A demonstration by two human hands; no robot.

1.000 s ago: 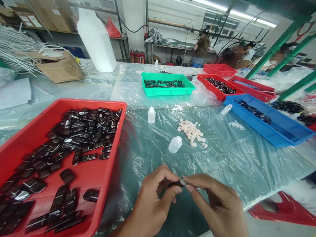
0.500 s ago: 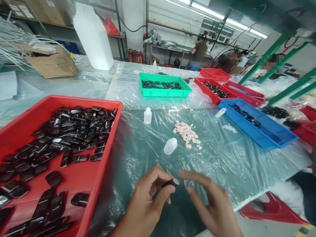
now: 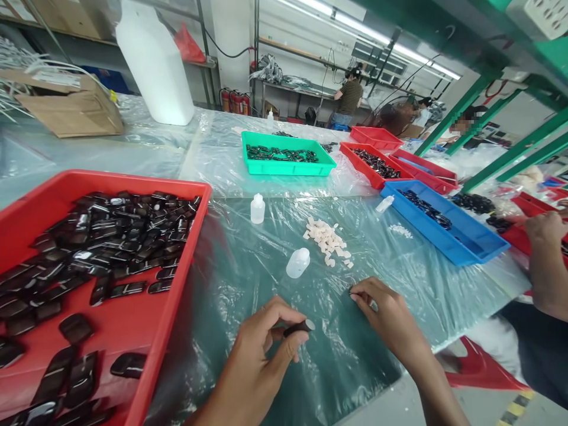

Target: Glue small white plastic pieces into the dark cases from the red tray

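My left hand (image 3: 266, 340) pinches a small dark piece with a pale round end (image 3: 298, 328) between thumb and fingers, above the green sheet. To its right, my right hand (image 3: 381, 307) has thumb and fingertips pressed together just above the sheet. What those fingertips hold, if anything, is too small to make out. Beyond the hands lies a squeeze bottle (image 3: 297, 264), tilted over. A loose pile of cream-coloured bits (image 3: 327, 238) lies beside it, and a second squeeze bottle (image 3: 257, 210) stands upright farther back.
At left, a large red tray (image 3: 171, 313) holds many glossy dark pieces. Green (image 3: 288, 168) and blue (image 3: 448, 236) trays of dark parts stand farther off. A white jug (image 3: 157, 71) is at the back. A co-worker's arm (image 3: 548, 266) reaches in from the right.
My right hand has moved right and away from the piece in my left hand, and its fingers have closed together. A co-worker's arm has come into view at right.
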